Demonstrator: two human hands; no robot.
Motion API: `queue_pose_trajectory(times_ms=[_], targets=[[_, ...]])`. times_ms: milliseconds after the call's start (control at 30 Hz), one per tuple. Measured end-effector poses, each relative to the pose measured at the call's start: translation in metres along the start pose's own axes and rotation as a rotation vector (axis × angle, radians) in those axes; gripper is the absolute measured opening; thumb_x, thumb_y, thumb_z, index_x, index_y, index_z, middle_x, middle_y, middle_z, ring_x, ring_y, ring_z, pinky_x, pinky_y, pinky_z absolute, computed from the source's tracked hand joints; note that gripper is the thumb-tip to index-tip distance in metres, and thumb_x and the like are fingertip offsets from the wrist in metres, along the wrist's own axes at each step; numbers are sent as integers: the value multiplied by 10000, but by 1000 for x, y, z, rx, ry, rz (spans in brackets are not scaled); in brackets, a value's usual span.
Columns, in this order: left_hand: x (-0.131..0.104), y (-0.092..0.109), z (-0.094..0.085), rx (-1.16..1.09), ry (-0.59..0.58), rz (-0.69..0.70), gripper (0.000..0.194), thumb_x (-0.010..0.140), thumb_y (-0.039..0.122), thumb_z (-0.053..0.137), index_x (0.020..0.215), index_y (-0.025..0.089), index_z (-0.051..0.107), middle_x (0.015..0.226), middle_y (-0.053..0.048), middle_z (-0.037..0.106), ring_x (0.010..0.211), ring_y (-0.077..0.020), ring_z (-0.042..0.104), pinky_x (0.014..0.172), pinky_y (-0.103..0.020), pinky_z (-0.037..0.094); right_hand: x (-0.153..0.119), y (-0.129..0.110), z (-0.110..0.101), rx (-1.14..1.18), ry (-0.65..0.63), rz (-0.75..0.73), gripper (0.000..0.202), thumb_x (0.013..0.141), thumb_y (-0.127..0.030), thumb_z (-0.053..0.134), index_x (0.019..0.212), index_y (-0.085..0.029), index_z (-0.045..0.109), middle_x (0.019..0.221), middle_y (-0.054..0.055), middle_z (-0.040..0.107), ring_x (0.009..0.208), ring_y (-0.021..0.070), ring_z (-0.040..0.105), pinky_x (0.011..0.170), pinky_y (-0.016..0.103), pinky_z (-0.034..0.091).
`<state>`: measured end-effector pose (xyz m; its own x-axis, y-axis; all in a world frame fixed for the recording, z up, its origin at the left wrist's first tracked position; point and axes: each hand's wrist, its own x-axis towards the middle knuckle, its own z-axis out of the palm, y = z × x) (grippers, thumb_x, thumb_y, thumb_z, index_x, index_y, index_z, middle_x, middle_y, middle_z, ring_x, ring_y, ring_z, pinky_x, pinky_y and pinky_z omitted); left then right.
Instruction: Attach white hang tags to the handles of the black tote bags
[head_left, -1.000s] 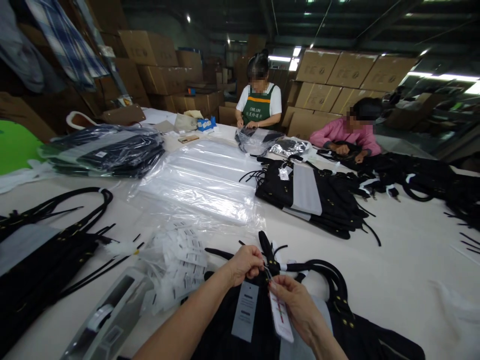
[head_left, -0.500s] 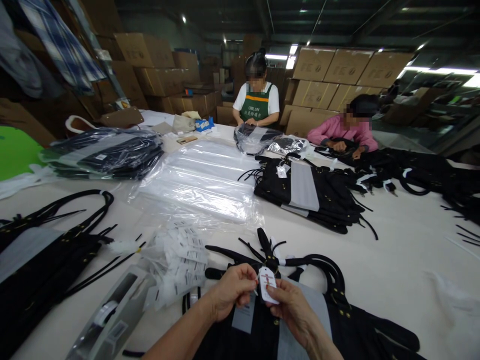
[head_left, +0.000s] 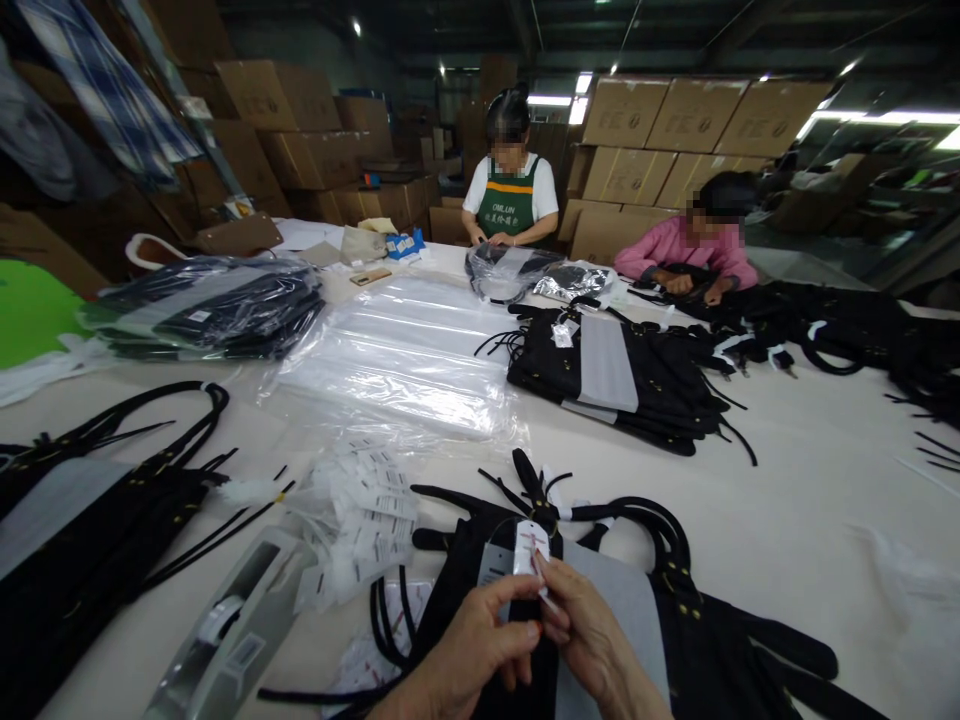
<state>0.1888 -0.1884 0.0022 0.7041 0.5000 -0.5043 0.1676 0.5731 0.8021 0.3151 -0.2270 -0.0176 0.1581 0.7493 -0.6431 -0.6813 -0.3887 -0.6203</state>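
at the middle of the table's near edge, a black bag lies flat under the two hands, its handles spread toward the far edge and a grey strip wrapped across it. the right hand pinches a white tag by its lower part, thumb over the printed face, and holds it above the bag. the left hand is loosely curled with a narrow gap between thumb and forefinger; the forefinger's tip is right at the tag's lower end, and i cannot tell whether it touches. a grey card shows on the bag just behind that hand. left of the bag, also toward the near edge, are a bundle of white labels and a grey holder with a pale roll in it. another black bag lies by the left edge. toward the middle, clear plastic sleeves are spread flat, with a pile of black bags to their right and plastic-wrapped bags to their left. a phone lies nearer the far edge, where a person in a green apron and a person in pink work.
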Motion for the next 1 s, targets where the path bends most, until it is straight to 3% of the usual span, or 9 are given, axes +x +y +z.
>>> queue_pose_trajectory(times_ms=[100,233,333,500,600,733,867,1000], targets=[[3,1,0,159,129,27,479,626,362,581,1031,108,603,597,9,473,492,-93,421,418,-202,309,-4,7,3,-58,17,-40,415,612,-544,654,669,-153,530,364,-100,372,297,3,188,322,164,105],[6,6,1,329,208,82,348,607,273,594,934,172,659,758,-15,476,633,-119,436,549,-230,371,-7,8,3,-123,20,-143,428,659,-567,605,678,-143,549,327,-89,365,301,29,266,338,171,163],[8,8,2,322,222,133,277,588,262,616,845,189,685,865,-26,493,689,-126,444,667,-259,386,-8,5,2,-141,18,-157,431,654,-561,611,660,-135,550,382,-62,438,314,33,318,336,168,190],[11,14,1,121,185,95,259,633,372,576,742,164,685,938,-48,529,774,-166,477,616,-257,355,-11,2,3,-248,67,-181,458,668,-606,554,693,-149,541,434,-45,498,331,52,385,337,165,244],[14,18,-2,117,284,140,281,679,386,536,667,132,654,867,-48,549,784,-168,484,678,-267,363,-13,0,2,-421,149,-238,454,671,-611,532,711,-159,535,496,-32,536,349,60,410,339,174,268],[15,27,-14,316,429,166,289,706,392,500,684,136,631,798,-40,545,787,-188,507,714,-281,390,-14,-7,-1,-524,293,-373,385,699,-548,544,781,-172,561,495,-55,490,398,71,425,372,183,319],[-8,37,-31,527,438,202,317,752,400,433,707,164,639,881,-51,569,842,-201,531,758,-288,408,-17,-15,-4,-579,312,-408,485,722,-509,534,1086,-190,522,898,59,630,679,178,614,512,263,487],[-49,25,-42,608,402,194,308,754,404,443,821,206,670,982,-57,570,938,-219,535,828,-310,420,-40,-16,-22,-725,424,-465,406,733,-480,519,1012,-188,558,937,90,639,792,237,626,643,343,519]])
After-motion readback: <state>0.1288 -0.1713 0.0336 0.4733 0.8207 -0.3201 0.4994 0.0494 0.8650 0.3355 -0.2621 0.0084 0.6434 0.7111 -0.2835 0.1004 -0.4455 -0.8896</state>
